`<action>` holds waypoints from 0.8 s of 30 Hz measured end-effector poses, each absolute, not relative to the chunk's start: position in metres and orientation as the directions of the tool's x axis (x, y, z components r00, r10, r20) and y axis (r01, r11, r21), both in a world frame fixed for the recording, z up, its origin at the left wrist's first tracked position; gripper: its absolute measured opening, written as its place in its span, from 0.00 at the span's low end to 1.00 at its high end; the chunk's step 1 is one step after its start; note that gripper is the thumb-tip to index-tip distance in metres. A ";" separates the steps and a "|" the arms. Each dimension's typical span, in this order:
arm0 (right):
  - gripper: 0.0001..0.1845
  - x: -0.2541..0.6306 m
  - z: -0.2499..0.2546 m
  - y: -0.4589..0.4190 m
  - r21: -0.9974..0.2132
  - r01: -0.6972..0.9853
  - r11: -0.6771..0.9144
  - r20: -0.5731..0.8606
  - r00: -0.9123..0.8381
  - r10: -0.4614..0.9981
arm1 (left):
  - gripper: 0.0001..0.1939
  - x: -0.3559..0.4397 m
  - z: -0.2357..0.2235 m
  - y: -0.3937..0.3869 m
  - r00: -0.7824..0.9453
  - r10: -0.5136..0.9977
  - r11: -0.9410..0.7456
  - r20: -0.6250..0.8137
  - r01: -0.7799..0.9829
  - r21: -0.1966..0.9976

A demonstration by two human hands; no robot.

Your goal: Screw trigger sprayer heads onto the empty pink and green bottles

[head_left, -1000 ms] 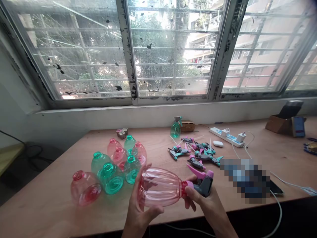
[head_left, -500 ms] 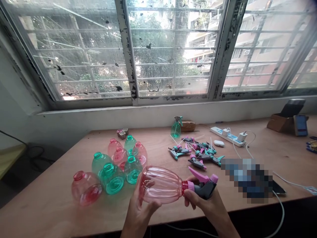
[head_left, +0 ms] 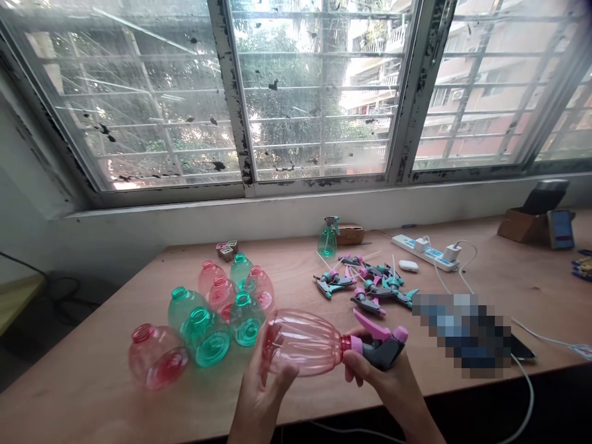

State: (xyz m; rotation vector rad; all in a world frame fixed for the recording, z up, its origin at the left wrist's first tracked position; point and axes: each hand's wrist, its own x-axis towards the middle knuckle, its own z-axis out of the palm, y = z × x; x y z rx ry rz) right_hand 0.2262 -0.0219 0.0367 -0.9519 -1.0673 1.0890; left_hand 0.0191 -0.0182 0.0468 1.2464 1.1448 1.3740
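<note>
A clear pink spray bottle (head_left: 303,342) lies sideways in the air above the table's front edge, between my two hands. My left hand (head_left: 266,376) wraps around its wide base end. At the neck, the thumb and fingers of my right hand (head_left: 365,364) grip the pink collar of the spray head (head_left: 386,345), which is dark grey with a pink trigger. The spray head sits on the bottle's mouth; whether it is fully tightened I cannot tell. To the left stand several open bottles without heads, among them a pink one (head_left: 158,357) and a green one (head_left: 206,338).
Loose spray heads (head_left: 370,287) with thin tubes lie in a pile behind my right hand. Farther back stand a green spray bottle with its head (head_left: 327,237) and a power strip (head_left: 425,254). A white earbud case (head_left: 408,266) and a blurred-out object (head_left: 462,336) lie to the right.
Both hands keep their grip on the pink spray bottle, nearly unmoved. The view has shifted slightly, so the bottles at the left sit a little lower and farther left.
</note>
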 end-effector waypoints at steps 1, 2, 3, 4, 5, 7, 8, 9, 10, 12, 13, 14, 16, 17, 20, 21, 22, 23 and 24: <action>0.20 0.226 0.037 -0.022 -0.955 -0.212 0.206 0.183 0.125 0.975 | 0.45 0.018 0.046 -0.017 -0.072 0.989 -0.130 0.129 -0.011 0.991; 0.20 0.227 0.037 -0.022 -0.953 -0.225 0.204 0.179 0.129 0.975 | 0.44 0.018 0.046 -0.016 -0.071 0.989 -0.129 0.129 0.015 0.992; 0.19 0.227 0.038 -0.021 -0.948 -0.244 0.202 0.174 0.133 0.976 | 0.45 0.017 0.046 -0.016 -0.055 0.990 -0.127 0.129 0.025 0.992; 0.19 0.226 0.038 -0.021 -0.942 -0.267 0.201 0.171 0.134 0.976 | 0.45 0.016 0.046 -0.016 -0.032 0.992 -0.123 0.123 0.024 0.992; 0.18 0.226 0.039 -0.020 -0.936 -0.289 0.201 0.168 0.136 0.976 | 0.45 0.016 0.045 -0.017 -0.009 0.993 -0.117 0.117 0.017 0.993; 0.18 0.226 0.039 -0.018 -0.927 -0.314 0.205 0.170 0.138 0.976 | 0.45 0.016 0.046 -0.019 0.017 0.990 -0.138 0.138 -0.002 0.990; 0.18 0.226 0.038 -0.017 -0.926 -0.316 0.206 0.170 0.138 0.976 | 0.46 0.017 0.046 -0.020 0.020 0.986 -0.167 0.167 -0.007 0.986; 0.17 0.226 0.038 -0.016 -0.928 -0.311 0.204 0.169 0.137 0.976 | 0.46 0.018 0.047 -0.022 0.019 0.980 -0.198 0.198 -0.001 0.980; 0.17 0.227 0.036 -0.016 -0.932 -0.303 0.200 0.166 0.136 0.977 | 0.46 0.018 0.047 -0.023 0.015 0.974 -0.224 0.224 0.015 0.974; 0.18 0.229 0.034 -0.015 -0.938 -0.288 0.194 0.163 0.129 0.978 | 0.44 0.017 0.047 -0.025 0.004 0.970 -0.241 0.242 0.067 0.968; 0.18 0.230 0.032 -0.015 -0.941 -0.279 0.193 0.164 0.124 0.979 | 0.44 0.016 0.046 -0.025 -0.001 0.972 -0.235 0.236 0.088 0.968; 0.18 0.230 0.031 -0.016 -0.944 -0.268 0.192 0.165 0.120 0.979 | 0.45 0.015 0.045 -0.024 -0.002 0.974 -0.225 0.226 0.094 0.970; 0.19 0.231 0.030 -0.017 -0.951 -0.248 0.186 0.162 0.114 0.980 | 0.49 0.012 0.042 -0.021 0.013 0.983 -0.185 0.184 0.076 0.980; 0.20 0.230 0.030 -0.017 -0.953 -0.243 0.181 0.158 0.113 0.981 | 0.49 0.011 0.040 -0.019 0.015 0.988 -0.152 0.151 0.066 0.986; 0.20 0.229 0.030 -0.015 -0.951 -0.251 0.179 0.155 0.112 0.982 | 0.42 0.011 0.039 -0.014 -0.033 0.994 -0.098 0.101 0.088 0.991; 0.20 0.228 0.030 -0.014 -0.948 -0.261 0.183 0.159 0.111 0.981 | 0.40 0.012 0.040 -0.013 -0.056 0.991 -0.117 0.124 0.107 0.987; 0.20 0.228 0.030 -0.013 -0.944 -0.274 0.185 0.160 0.113 0.981 | 0.38 0.013 0.040 -0.013 -0.072 0.985 -0.148 0.158 0.120 0.982; 0.20 0.227 0.030 -0.011 -0.939 -0.289 0.184 0.156 0.117 0.981 | 0.36 0.014 0.041 -0.013 -0.080 0.979 -0.179 0.189 0.124 0.976; 0.21 0.227 0.030 -0.010 -0.935 -0.307 0.180 0.150 0.119 0.982 | 0.35 0.015 0.041 -0.014 -0.081 0.974 -0.200 0.210 0.118 0.973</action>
